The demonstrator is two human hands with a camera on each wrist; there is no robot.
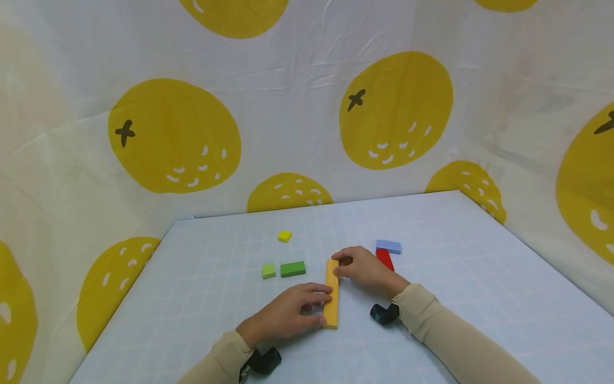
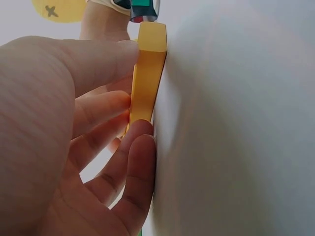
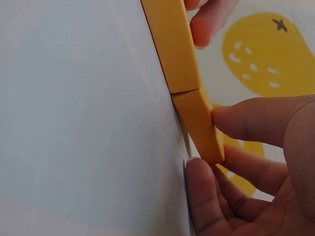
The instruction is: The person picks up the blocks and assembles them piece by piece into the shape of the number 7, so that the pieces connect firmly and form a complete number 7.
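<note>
Two orange blocks lie end to end in one line on the table, in the middle of the head view. My left hand (image 1: 292,312) touches the near orange block (image 1: 331,312) from the left, thumb by its near end and fingertips on its top. The far orange block (image 1: 331,272) is pinched by my right hand (image 1: 364,269), its thumb on the block and fingers around the far end. In the right wrist view, a seam parts the two blocks, and a narrow gap shows beneath the far orange block (image 3: 199,123).
Left of the orange blocks lie a green block (image 1: 292,269) and a small light green block (image 1: 268,271). A small yellow block (image 1: 284,236) is farther back. Behind my right hand, a red block (image 1: 385,260) lies by a blue block (image 1: 389,246). A patterned curtain (image 1: 292,106) surrounds the table (image 1: 216,282).
</note>
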